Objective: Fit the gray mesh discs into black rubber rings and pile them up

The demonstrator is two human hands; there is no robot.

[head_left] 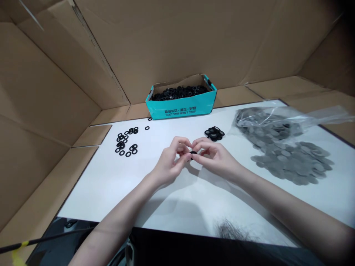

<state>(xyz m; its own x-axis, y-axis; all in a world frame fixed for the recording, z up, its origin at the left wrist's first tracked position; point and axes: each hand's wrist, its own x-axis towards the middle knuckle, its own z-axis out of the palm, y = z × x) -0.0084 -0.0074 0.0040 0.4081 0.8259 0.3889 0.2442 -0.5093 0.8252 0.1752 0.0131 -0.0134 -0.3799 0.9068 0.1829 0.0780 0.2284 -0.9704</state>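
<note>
Teal box (181, 107), front printed "CAN'T STOP WON'T STOP", holds black box rings (180, 91). Clear bag (277, 122) at right spills grey discs (294, 162) onto white table (111, 184). L hand (169, 166) & R hand (213, 155) meet at centre, fingertips of both pinching one ring (193, 152) betw. them. Loose rings (126, 142) lie at left.
</note>
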